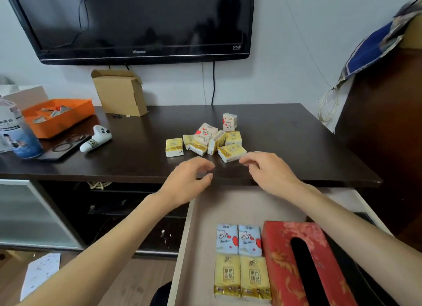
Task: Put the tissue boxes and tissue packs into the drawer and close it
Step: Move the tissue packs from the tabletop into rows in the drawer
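A pile of small tissue packs (205,140), yellow ones and white ones with red hearts, lies on the dark cabinet top (285,145). One heart-print pack (229,122) stands upright behind the pile. The drawer (201,237) below stands pulled out. Inside it lie two blue heart-print packs (238,239), two yellow packs (242,276) and a red tissue box (303,267). My left hand (189,182) hovers over the cabinet's front edge, fingers apart, holding nothing. My right hand (267,168) is just in front of the nearest yellow pack (231,152), fingers apart and empty.
A black television (137,20) hangs on the wall. At the back left are an open cardboard box (121,93), an orange tray (57,116), a white controller (96,138), a phone (61,148) and a bottle (16,132). A dark wooden cupboard (388,122) stands to the right.
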Demonstrator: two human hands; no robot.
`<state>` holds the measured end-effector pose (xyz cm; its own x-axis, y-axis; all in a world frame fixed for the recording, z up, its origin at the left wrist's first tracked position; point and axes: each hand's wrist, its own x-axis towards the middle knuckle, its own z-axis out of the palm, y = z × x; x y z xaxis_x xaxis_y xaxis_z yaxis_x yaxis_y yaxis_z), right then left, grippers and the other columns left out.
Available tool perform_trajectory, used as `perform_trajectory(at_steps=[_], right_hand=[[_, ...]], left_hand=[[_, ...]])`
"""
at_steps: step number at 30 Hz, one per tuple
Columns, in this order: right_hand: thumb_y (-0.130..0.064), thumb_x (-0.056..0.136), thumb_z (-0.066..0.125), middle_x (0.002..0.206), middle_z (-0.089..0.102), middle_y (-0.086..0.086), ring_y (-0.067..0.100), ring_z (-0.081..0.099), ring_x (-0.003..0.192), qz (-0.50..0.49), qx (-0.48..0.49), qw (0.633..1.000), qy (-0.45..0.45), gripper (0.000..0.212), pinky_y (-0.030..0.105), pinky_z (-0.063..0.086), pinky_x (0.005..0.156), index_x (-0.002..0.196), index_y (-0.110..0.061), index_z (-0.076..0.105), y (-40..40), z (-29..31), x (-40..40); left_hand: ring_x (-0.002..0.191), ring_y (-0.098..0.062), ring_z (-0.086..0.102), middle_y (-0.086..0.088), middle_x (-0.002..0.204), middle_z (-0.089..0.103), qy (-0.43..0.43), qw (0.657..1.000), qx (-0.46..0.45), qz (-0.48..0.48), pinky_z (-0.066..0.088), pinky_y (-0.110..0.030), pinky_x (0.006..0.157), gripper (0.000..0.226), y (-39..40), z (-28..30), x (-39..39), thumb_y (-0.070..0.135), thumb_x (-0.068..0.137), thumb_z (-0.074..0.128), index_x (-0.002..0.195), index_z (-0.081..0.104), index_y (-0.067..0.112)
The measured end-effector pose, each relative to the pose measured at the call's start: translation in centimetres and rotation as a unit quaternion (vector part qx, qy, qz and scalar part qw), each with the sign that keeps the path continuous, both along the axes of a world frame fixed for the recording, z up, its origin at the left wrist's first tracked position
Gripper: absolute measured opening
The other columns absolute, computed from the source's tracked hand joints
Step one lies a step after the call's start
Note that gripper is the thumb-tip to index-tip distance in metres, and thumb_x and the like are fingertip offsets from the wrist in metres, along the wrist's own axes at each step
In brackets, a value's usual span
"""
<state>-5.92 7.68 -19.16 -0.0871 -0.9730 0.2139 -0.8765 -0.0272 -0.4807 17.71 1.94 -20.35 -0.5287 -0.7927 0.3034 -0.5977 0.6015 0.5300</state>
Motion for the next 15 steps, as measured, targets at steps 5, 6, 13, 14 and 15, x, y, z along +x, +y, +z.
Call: perform_trajectory(at_steps=[5,6,13,14,15], right_hand=[[-0.007,0.098,0.04,0.159,0.039,-0.005,0.024,0.039,0.139,0.033,0.05,0.997,0.055,0.058,0.045,0.042,0.109,0.153,-0.025,0.044,-4.0,-3.1,0.4],[-0.015,0.101,0.042,0.158,0.04,-0.005,0.024,0.04,0.139,0.033,0.065,0.996,0.06,0.052,0.044,0.043,0.107,0.151,-0.025,0.046,-3.9,-4.0,0.5],[-0.052,0.093,0.057,0.11,0.058,-0.012,0.016,0.059,0.097,0.026,0.063,0.996,0.062,0.025,0.04,0.052,0.076,0.092,-0.028,0.064,-1.8,-4.6,-0.4],[-0.056,0.09,0.061,0.109,0.057,-0.013,0.015,0.06,0.095,0.005,0.04,0.998,0.05,0.027,0.037,0.05,0.073,0.086,-0.03,0.061,-2.5,-3.1,-2.9],[-0.06,0.087,0.065,0.109,0.057,-0.014,0.014,0.06,0.094,-0.02,0.019,0.999,0.038,0.03,0.035,0.046,0.07,0.082,-0.031,0.058,-3.1,-1.4,-5.2]], left_hand=[[0.122,-0.022,0.056,0.0,0.139,0.055,-0.054,0.998,-0.008,0.037,0.048,-0.041,0.101,0.043,-3.5,-0.4,-2.7,0.023,0.094,0.059,0.137,0.056,0.019],[0.123,-0.023,0.056,-0.001,0.141,0.053,-0.069,0.997,-0.011,0.042,0.048,-0.043,0.1,0.044,-3.5,-0.8,-3.3,0.023,0.094,0.058,0.138,0.055,0.019],[0.115,-0.023,0.058,0.0,0.136,0.053,-0.13,0.988,-0.053,0.063,0.055,-0.042,0.086,0.038,-5.7,-1.1,-4.9,0.028,0.092,0.061,0.129,0.059,0.021],[0.113,-0.024,0.058,0.0,0.132,0.055,-0.134,0.986,-0.08,0.056,0.055,-0.042,0.085,0.034,-7.4,0.3,-7.2,0.03,0.092,0.062,0.125,0.06,0.021],[0.11,-0.024,0.059,-0.001,0.128,0.056,-0.147,0.982,-0.101,0.058,0.054,-0.04,0.082,0.031,-8.9,2.0,-9.4,0.031,0.092,0.063,0.121,0.06,0.022]])
